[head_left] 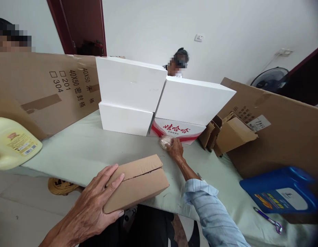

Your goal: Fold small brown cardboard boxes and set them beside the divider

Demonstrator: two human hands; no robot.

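Note:
My left hand (97,202) lies with fingers spread on the left end of a small closed cardboard box (141,180) at the near edge of the table (79,151). My right hand (175,149), sleeve in light blue, reaches across the table and closes on a roll of clear packing tape (166,141). The tape sits just in front of a red-and-white printed carton (178,131). Stacked white boxes (130,85) stand behind and above that carton.
Large brown cardboard sheets (40,92) wall the table's left and right. A small open carton (232,133) sits at the right. A yellow jug (12,142) is at left, a blue container (279,190) and purple-handled tool (269,219) at right. A person sits behind the boxes.

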